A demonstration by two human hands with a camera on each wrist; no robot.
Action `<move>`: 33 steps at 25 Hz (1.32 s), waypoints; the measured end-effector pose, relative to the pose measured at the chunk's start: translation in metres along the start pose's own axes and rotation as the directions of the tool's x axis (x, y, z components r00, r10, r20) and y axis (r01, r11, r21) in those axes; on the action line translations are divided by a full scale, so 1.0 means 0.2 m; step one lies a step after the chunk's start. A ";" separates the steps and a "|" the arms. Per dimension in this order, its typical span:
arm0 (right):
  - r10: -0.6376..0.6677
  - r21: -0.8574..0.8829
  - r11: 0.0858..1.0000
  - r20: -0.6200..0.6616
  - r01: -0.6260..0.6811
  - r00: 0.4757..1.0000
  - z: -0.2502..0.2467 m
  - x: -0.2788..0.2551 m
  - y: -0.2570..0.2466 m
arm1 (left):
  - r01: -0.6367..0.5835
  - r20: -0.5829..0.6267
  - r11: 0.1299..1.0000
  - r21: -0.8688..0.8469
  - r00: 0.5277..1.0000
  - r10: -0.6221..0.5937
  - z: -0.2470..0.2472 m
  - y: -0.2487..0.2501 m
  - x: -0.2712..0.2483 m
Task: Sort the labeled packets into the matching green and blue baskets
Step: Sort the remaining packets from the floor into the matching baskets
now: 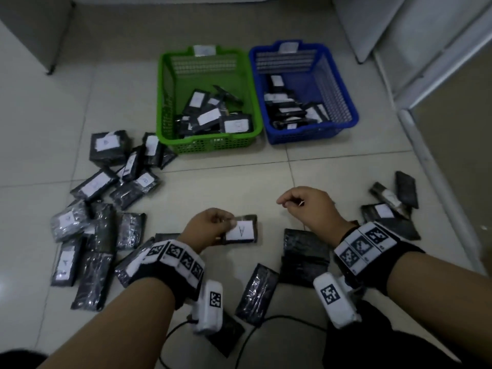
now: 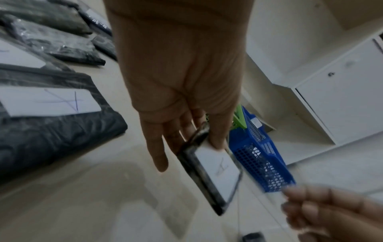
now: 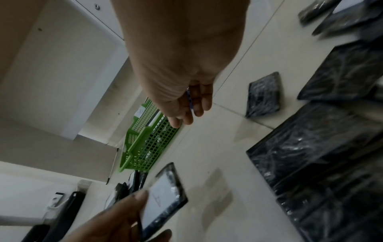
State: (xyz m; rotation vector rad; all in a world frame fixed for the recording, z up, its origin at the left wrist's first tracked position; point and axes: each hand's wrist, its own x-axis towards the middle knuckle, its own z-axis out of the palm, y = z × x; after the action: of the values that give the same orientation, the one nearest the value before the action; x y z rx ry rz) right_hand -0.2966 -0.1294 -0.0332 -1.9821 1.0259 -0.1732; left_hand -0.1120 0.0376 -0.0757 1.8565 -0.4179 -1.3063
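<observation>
My left hand (image 1: 213,226) pinches a black packet (image 1: 241,230) by its left end, just above the floor; its white label shows an "A". In the left wrist view the thumb and fingers of my left hand (image 2: 182,144) clamp the same packet (image 2: 215,170). My right hand (image 1: 306,206) hovers to the right of it, fingers loosely curled and holding nothing; the right wrist view shows my right hand (image 3: 186,108) relaxed. The green basket (image 1: 213,146) and the blue basket (image 1: 300,135) stand side by side further ahead, each with several packets inside.
Several loose black packets lie in a pile on the left (image 1: 101,209), a few at the right (image 1: 391,209) and some between my forearms (image 1: 303,251). White cabinets (image 1: 426,35) stand at the back right. A black cable (image 1: 266,322) runs across the tiles near me.
</observation>
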 end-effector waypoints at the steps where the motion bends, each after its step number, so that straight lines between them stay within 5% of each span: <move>1: 0.019 -0.024 1.000 0.012 -0.019 1.000 -0.04 -0.04 0.02 | 0.032 -0.017 0.990 -0.134 0.999 -0.034 0.03 0.04 -0.02; 6: 0.087 -0.345 0.939 0.194 -0.015 0.977 -0.01 -0.14 0.28 | 0.044 -0.030 0.869 -0.493 0.997 -0.067 0.23 0.10 -0.03; 10: 0.070 -0.575 0.813 0.253 0.092 0.965 0.11 -0.20 0.46 | 0.055 0.039 0.891 -0.451 0.998 -0.042 0.35 0.10 0.02; 16: 0.019 -0.563 0.821 0.187 0.091 0.982 0.09 -0.13 0.46 | 0.018 -0.014 0.892 -0.451 1.000 -0.027 0.33 0.15 0.08; 19: -0.035 -0.331 0.943 -0.005 0.031 0.999 -0.04 -0.06 0.36 | -0.030 -0.095 0.853 -0.521 0.995 -0.023 0.32 0.18 0.13; 22: 0.004 0.108 0.994 -0.187 0.016 0.982 -0.16 -0.04 0.28 | -0.083 -0.142 0.806 -0.587 0.990 -0.001 0.33 0.23 0.18; 24: 0.078 0.477 0.879 -0.157 0.006 0.984 -0.20 -0.03 0.23 | -0.106 -0.145 0.791 -0.603 0.989 0.022 0.34 0.27 0.19; 26: 0.197 0.735 0.671 -0.046 -0.100 0.979 -0.23 0.00 0.18 | -0.129 -0.146 0.778 -0.615 0.988 0.048 0.36 0.30 0.19; 28: 0.273 0.838 0.513 0.047 -0.187 0.961 -0.25 0.02 0.16 | -0.159 -0.157 0.776 -0.610 0.984 0.079 0.39 0.32 0.19; 33: 0.194 0.801 0.591 -0.029 -0.093 0.981 -0.22 0.09 0.21 | -0.225 -0.219 0.738 -0.636 0.970 0.107 0.40 0.34 0.19</move>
State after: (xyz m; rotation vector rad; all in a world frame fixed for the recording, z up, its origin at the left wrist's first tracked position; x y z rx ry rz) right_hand -0.3305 -0.1816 -0.0418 -1.0541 0.9375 -0.5633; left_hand -0.1564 -0.0635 -0.0582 1.2718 -0.0091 -0.9838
